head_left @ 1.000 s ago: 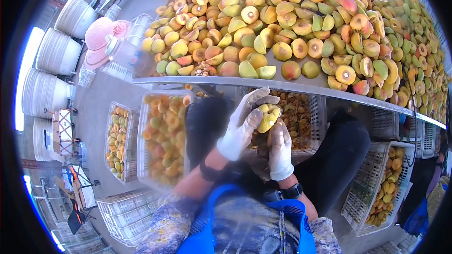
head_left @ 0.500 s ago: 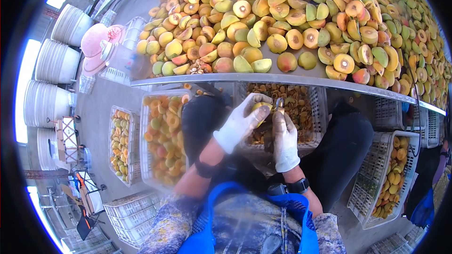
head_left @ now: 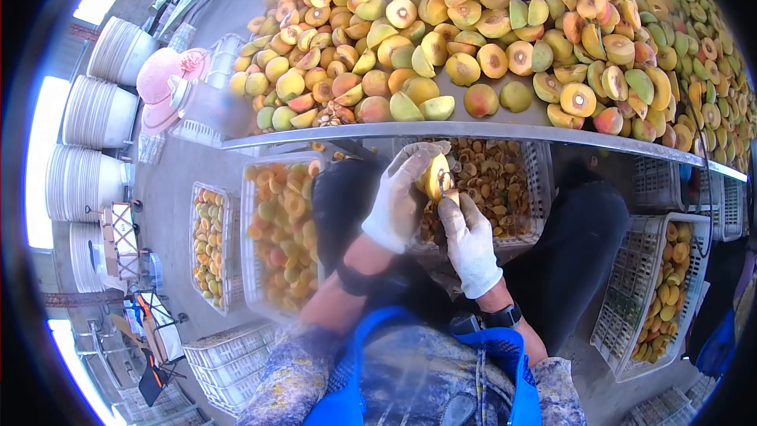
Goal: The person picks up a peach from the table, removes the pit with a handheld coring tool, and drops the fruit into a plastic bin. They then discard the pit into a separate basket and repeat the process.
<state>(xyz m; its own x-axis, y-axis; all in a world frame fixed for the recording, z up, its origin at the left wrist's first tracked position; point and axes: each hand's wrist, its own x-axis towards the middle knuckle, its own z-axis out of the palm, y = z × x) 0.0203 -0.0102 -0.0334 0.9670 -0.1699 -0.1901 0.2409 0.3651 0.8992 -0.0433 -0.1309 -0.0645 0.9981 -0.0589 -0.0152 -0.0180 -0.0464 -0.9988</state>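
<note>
Fruit half (head_left: pixel 436 177), domed, held in cloth-gloved left hand (head_left: pixel 397 203); right hand (head_left: pixel 471 246) grips looped metal tool (head_left: pixel 447 182) at it. Metal-edged table (head_left: pixel 505 128), twelve o'clock; lattice crate (head_left: pixel 540 181), three o'clock, partly hidden.

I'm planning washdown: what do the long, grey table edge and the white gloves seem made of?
Long, grey table edge: probably metal, smooth with a dull sheen, judging by its pale reflections.
White gloves: likely fabric, matte, with soft creases and grey smudges; a coating can't be ruled out.
</note>
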